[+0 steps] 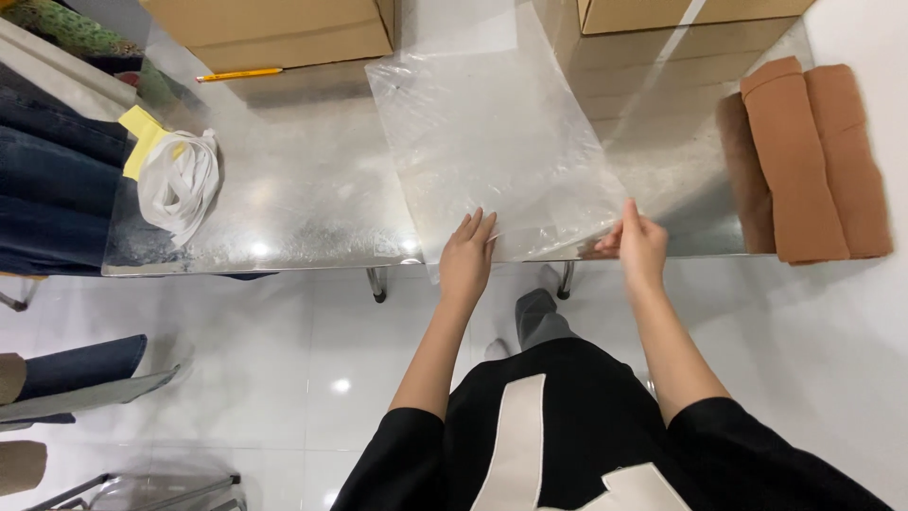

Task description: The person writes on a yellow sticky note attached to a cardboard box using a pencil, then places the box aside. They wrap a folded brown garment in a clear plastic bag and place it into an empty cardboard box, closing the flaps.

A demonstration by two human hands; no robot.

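Here, hands (466, 257) on plastic bag (492, 142)

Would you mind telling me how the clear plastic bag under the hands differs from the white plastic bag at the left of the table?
The clear plastic bag lies spread flat; the white plastic bag sits crumpled in a heap. The clear one is see-through, the white one opaque. The left hand presses on the clear bag and the right hand pinches its corner; nothing touches the white bag. Both rest on the shiny metal table.
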